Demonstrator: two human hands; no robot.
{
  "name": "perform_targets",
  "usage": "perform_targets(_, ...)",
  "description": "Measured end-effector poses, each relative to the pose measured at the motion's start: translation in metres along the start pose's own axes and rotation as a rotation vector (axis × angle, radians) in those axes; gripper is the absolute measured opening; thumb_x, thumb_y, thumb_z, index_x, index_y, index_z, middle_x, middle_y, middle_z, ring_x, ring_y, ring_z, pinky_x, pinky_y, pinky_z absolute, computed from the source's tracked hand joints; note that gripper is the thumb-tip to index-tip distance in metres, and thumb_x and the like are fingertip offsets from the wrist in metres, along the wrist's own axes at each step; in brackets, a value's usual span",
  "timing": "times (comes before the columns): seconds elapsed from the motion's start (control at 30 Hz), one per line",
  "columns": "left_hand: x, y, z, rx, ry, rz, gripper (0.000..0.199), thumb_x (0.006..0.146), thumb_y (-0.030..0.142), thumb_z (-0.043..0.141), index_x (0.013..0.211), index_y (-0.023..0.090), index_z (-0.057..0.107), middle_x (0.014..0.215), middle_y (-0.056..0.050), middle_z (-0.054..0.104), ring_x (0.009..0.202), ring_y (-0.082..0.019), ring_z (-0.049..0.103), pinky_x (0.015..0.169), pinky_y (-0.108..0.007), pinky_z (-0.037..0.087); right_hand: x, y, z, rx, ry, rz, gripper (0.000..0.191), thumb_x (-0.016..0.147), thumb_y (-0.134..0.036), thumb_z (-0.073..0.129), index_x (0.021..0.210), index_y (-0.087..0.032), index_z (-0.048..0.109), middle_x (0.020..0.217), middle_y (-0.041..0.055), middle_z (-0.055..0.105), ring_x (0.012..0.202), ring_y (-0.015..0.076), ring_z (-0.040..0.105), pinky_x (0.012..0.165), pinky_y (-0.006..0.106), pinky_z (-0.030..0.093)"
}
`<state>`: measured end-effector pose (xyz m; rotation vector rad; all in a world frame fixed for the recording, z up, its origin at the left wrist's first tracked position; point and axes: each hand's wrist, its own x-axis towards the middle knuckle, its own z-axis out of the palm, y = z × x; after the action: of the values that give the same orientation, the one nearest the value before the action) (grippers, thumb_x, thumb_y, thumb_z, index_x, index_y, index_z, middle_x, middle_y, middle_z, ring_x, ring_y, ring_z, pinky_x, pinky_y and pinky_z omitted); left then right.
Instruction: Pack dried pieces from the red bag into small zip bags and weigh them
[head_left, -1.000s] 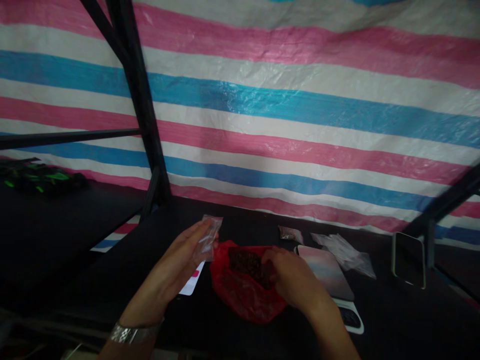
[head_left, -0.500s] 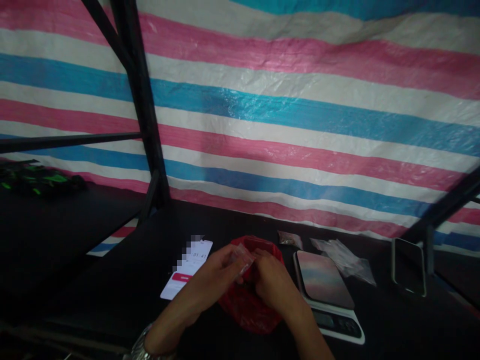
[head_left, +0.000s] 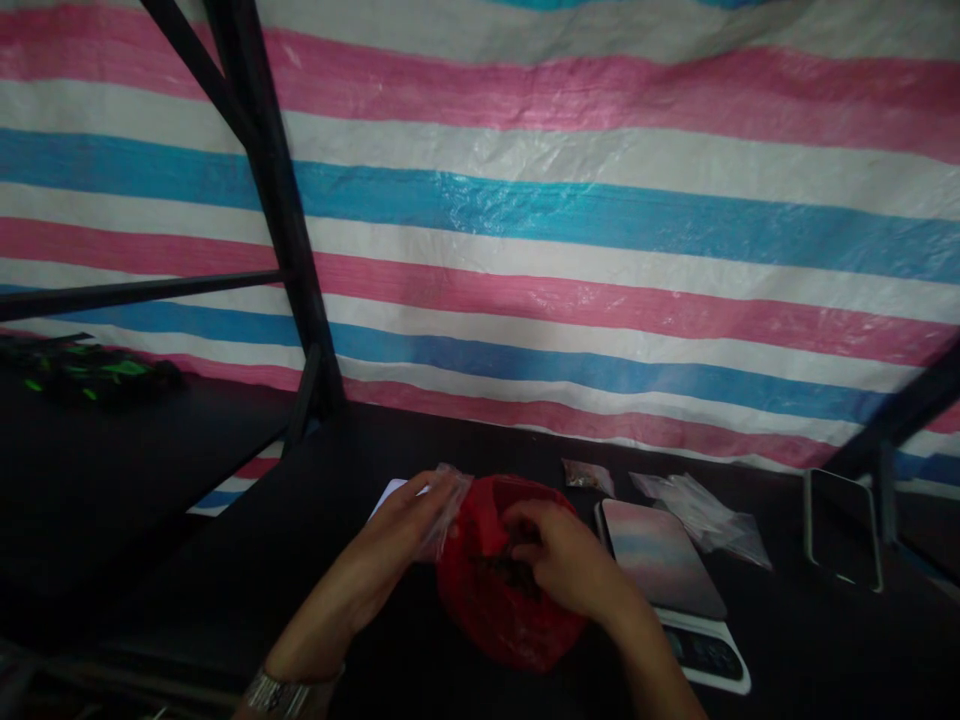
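Observation:
A red plastic bag (head_left: 517,630) stands open on the black table, with dark small bits inside. My left hand (head_left: 409,515), a metal watch at its wrist, holds a clear plastic bag (head_left: 448,510) at the red bag's left edge. Over the red bag's mouth is my right hand (head_left: 551,550), its fingers curled inward; whatever lies between them is too small to make out. Right of it sits a white scale (head_left: 664,560) with a shiny plate.
Behind the scale lie a small filled packet (head_left: 587,476) and flat clear bags (head_left: 705,515). A dark-screened phone (head_left: 843,530) rests at the right. Another lit phone (head_left: 388,493) is partly under my left hand. Black frame posts (head_left: 281,220) rise at the left.
My left hand has moved left with the clear bag, away from my right hand, and now covers most of the lit phone. The red bag's contents show more.

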<state>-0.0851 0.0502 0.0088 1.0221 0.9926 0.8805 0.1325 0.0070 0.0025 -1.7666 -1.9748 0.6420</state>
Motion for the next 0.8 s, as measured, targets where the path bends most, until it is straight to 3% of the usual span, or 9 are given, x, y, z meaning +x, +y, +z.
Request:
perform_targets(0.13,-0.015,0.002,0.001,0.232,-0.133,0.049,0.049,0.086,0.068,0.075,0.105,0.023,0.076,0.094,-0.002,0.075,0.084,-0.018,0.066,0.072,-0.027,0.049,-0.006,-0.002,-0.01,-0.392,0.026,0.121,0.04,0.082,-0.001,0.062,0.114,-0.019,0.077,0.128,0.0142,0.074,0.125,0.0339,0.063,0.104,0.043,0.045)
perform_targets(0.23,-0.015,-0.005,0.012,0.261,-0.212,0.071,0.048,0.089,0.068,0.072,0.103,0.022,0.076,0.094,-0.002,0.074,0.083,-0.018,0.064,0.073,-0.028,0.048,-0.005,-0.007,-0.005,-0.416,-0.001,0.1,0.041,0.083,-0.001,0.059,0.115,-0.02,0.077,0.129,0.0127,0.074,0.126,0.0322,0.063,0.104,0.041,0.045)
perform_targets(0.4,-0.001,-0.016,0.029,0.067,-0.093,0.052,0.05,0.083,0.065,0.078,0.101,0.019,0.074,0.091,-0.002,0.073,0.081,-0.017,0.065,0.074,-0.029,0.049,0.003,-0.011,0.008,-0.28,0.016,0.039,0.042,0.084,0.0,0.057,0.118,-0.015,0.077,0.129,0.015,0.076,0.128,0.0302,0.065,0.109,0.038,0.042)
perform_targets(0.53,0.004,-0.012,0.026,-0.098,0.013,0.003,0.051,0.075,0.063,0.087,0.096,0.019,0.073,0.088,-0.002,0.073,0.077,-0.017,0.066,0.067,-0.027,0.049,0.003,-0.006,0.011,-0.177,-0.003,0.003,0.033,0.084,-0.005,0.063,0.109,-0.019,0.079,0.119,0.0099,0.08,0.115,0.0258,0.071,0.099,0.032,0.046)
perform_targets(0.7,0.006,-0.008,0.014,-0.184,-0.043,-0.073,0.066,0.073,0.069,0.086,0.109,0.016,0.072,0.103,-0.008,0.076,0.085,-0.019,0.069,0.073,-0.032,0.054,0.003,0.003,0.012,0.125,-0.02,-0.055,0.036,0.078,-0.003,0.061,0.104,-0.02,0.08,0.109,0.0069,0.083,0.107,0.0243,0.074,0.094,0.03,0.048)
perform_targets(0.8,0.007,-0.009,0.006,-0.121,-0.059,-0.053,0.068,0.077,0.072,0.083,0.115,0.018,0.07,0.105,-0.008,0.075,0.09,-0.021,0.07,0.077,-0.034,0.055,0.005,0.008,0.011,0.351,-0.072,-0.085,0.035,0.08,-0.004,0.058,0.104,-0.02,0.079,0.105,0.005,0.083,0.101,0.0233,0.076,0.091,0.03,0.051)
